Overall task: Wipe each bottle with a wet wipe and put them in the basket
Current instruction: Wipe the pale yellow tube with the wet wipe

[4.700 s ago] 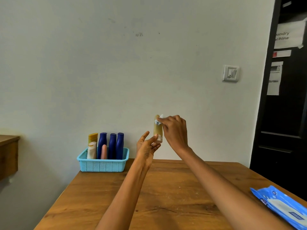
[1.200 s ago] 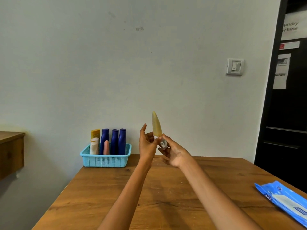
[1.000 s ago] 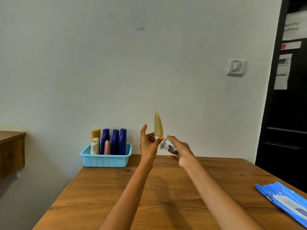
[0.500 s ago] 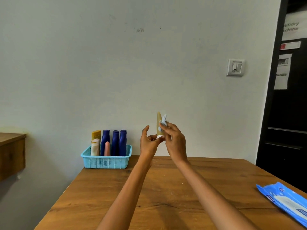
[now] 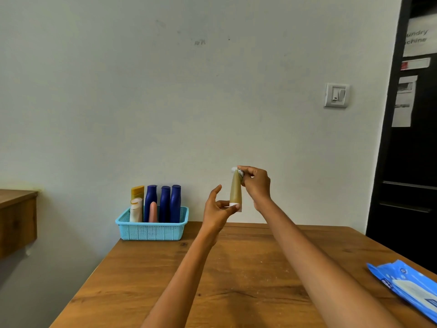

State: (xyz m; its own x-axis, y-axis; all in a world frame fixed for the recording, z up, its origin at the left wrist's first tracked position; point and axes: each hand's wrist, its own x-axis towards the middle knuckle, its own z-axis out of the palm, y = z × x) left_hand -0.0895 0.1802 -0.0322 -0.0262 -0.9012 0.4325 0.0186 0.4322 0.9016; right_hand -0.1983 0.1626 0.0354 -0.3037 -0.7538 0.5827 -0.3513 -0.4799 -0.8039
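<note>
The single head-worn view looked forward across the table (image 5: 248, 268) toward the wall (image 5: 165, 102), hands near frame centre.

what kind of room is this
Probably a utility or laundry corner of a home. A paper sign on the dark door reads like "laundry machine", there is a wall light switch, and a plain wooden table holds a basket of toiletry bottles.

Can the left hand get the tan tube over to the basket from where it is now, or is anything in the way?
Probably yes. The left hand pinches the tan tube by its white cap; the blue basket stands to its left with nothing between. The right hand, holding the wipe, must let go first.
</note>
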